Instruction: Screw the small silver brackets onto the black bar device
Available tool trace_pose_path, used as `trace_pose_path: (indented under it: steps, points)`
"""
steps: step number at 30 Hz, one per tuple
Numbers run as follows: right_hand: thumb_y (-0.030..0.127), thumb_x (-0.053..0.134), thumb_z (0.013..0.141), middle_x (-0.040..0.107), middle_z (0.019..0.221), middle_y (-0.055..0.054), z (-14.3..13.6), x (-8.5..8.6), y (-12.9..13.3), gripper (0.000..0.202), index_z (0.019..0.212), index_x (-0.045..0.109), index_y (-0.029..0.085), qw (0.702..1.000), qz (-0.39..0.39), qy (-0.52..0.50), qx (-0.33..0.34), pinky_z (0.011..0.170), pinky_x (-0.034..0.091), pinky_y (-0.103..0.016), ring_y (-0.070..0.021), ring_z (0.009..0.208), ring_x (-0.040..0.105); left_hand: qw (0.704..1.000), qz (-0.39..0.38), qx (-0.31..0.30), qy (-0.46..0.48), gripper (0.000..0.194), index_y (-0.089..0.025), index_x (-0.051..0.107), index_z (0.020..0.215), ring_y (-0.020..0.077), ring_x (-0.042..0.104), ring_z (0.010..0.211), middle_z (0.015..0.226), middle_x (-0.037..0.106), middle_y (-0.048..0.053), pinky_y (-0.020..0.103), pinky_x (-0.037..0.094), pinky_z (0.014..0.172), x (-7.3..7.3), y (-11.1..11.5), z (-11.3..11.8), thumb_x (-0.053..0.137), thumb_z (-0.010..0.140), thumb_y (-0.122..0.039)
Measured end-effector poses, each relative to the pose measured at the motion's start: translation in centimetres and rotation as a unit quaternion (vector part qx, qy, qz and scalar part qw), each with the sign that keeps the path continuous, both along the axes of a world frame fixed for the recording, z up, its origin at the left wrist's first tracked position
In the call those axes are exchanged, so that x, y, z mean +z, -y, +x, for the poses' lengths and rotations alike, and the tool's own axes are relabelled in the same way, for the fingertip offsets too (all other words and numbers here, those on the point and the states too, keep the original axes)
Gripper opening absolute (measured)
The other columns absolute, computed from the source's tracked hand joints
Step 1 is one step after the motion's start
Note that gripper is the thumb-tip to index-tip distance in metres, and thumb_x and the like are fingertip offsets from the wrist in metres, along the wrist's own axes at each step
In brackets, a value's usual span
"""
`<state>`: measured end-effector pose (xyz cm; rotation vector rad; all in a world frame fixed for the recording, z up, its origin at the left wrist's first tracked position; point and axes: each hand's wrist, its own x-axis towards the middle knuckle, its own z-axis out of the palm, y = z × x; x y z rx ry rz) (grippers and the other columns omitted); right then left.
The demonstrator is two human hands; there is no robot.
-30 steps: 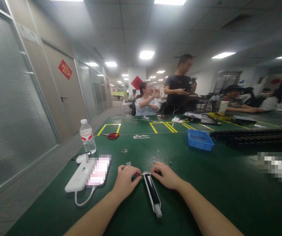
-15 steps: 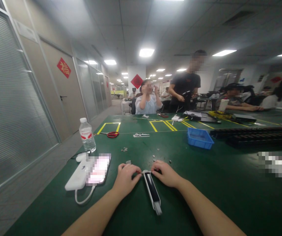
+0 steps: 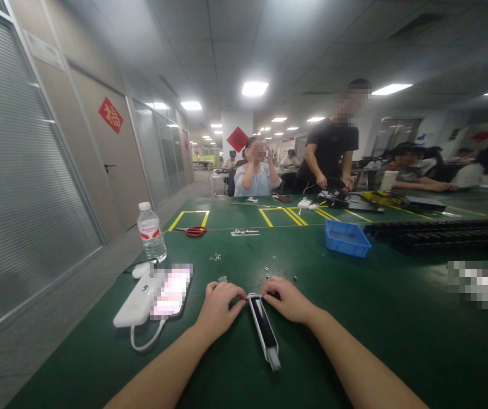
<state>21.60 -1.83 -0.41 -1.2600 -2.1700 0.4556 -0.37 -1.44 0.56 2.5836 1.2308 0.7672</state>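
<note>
A long white-framed device with a black face (image 3: 264, 324) lies on the green table (image 3: 312, 375), a grey piece sticking out of its near end. My left hand (image 3: 221, 307) is at the left of its far end, thumb and fingertips pinched together around something too small to make out. On the other side of that end, my right hand (image 3: 287, 300) is also closed, its fingertips bent together; what they hold is hidden. Small metal rings (image 3: 215, 258) lie beyond my left hand, and small nuts (image 3: 267, 276) lie beyond the device.
At the left stand a water bottle (image 3: 151, 233), a white power bank (image 3: 135, 301) with a cable, and a phone (image 3: 174, 289). Red-handled scissors (image 3: 195, 231) and a blue tray (image 3: 346, 238) lie farther off. A standing person (image 3: 331, 147) leans over the far side.
The standing person across the table has shifted right and leaned lower, hands now down at the dark items. My hands and the device look almost unmoved.
</note>
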Motion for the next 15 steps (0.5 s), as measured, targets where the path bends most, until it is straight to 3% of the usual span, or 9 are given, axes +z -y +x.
trace_pose_path:
  steps: [15]
  points:
    - [0.012, 0.053, 0.079, 0.057, 0.08, -0.003, -0.09, 0.44, 0.24, 0.01, 0.076, 0.062, 0.017, 1.0, -0.009, 0.001, -0.008, 0.07, 0.042, -0.028, -0.0148, 0.074, 0.05, 1.0, -0.013, 0.018, -0.003, 0.007, -0.024, 0.061, 0.087, 0.0182, 0.057, 0.089, 0.089, 0.066, -0.002, 0.038, 0.029, 0.088, 0.18, 0.02, -0.01, 0.057, 0.081, -0.026]
